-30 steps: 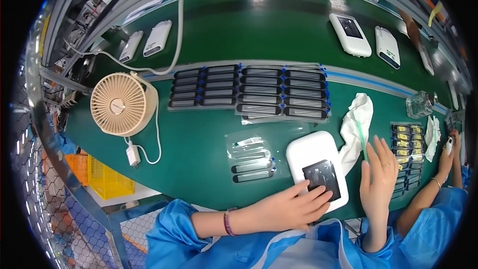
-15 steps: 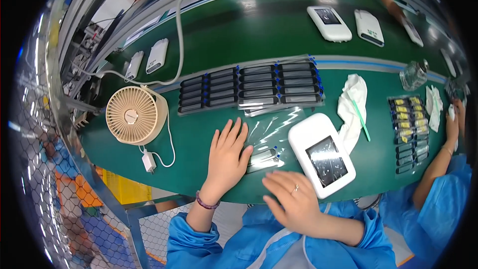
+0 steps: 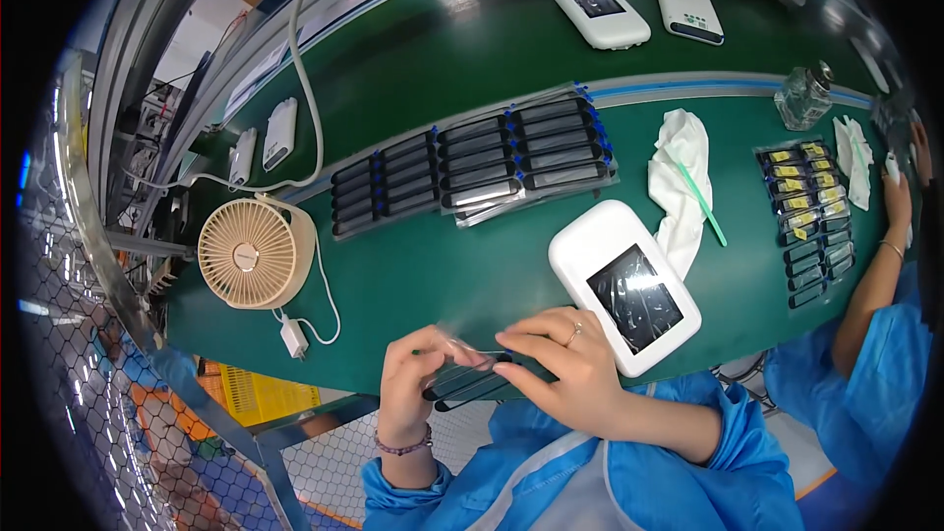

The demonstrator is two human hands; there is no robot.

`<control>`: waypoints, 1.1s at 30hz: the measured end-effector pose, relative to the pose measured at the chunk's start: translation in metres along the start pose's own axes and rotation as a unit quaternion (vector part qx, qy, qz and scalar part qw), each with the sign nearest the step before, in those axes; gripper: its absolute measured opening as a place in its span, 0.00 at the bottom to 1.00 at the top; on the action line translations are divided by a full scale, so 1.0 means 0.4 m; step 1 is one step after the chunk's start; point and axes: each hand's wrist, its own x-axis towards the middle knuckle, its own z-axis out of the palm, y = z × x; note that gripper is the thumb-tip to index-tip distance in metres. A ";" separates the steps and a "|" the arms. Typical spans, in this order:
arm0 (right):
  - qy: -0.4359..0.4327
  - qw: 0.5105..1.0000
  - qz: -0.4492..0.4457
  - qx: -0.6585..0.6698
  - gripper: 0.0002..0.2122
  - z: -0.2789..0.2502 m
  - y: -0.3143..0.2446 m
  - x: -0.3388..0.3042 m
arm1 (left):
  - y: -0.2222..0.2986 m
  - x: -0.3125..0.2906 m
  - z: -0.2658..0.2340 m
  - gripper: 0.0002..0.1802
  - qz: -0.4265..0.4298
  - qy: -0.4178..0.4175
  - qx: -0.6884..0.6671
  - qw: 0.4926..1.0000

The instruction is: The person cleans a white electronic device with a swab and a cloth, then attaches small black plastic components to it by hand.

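Observation:
Just over the table's near edge I hold a clear plastic sheet of black-framed strips (image 3: 462,388). My left hand (image 3: 405,383) is closed on its left side, fingers bent over the film. At its right end my right hand (image 3: 575,374), wearing a ring, pinches with thumb and forefinger at a strip's end; exactly what lies between the fingertips is hard to make out. Close to the right hand lies a white handheld device (image 3: 580,246) with a dark, film-covered screen (image 3: 637,300). Beyond are more sheets of black strips with blue tabs (image 3: 482,162).
A beige fan (image 3: 258,251) with its white plug (image 3: 293,336) stands left. Right are a white cloth (image 3: 678,143), a green stick (image 3: 703,205), a glass bottle (image 3: 804,98) and yellow-labelled strips (image 3: 806,206). White devices (image 3: 600,15) lie on the far belt. A co-worker's arm (image 3: 870,300) reaches in.
The plastic sheet has come up off the table toward me, now held by both hands. My left hand has moved nearer and curled its fingers. The view has shifted slightly.

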 end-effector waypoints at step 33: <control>0.046 0.835 0.352 0.421 0.04 -0.331 0.108 -0.016 | -0.030 0.004 0.050 0.29 0.186 0.200 0.461 0.844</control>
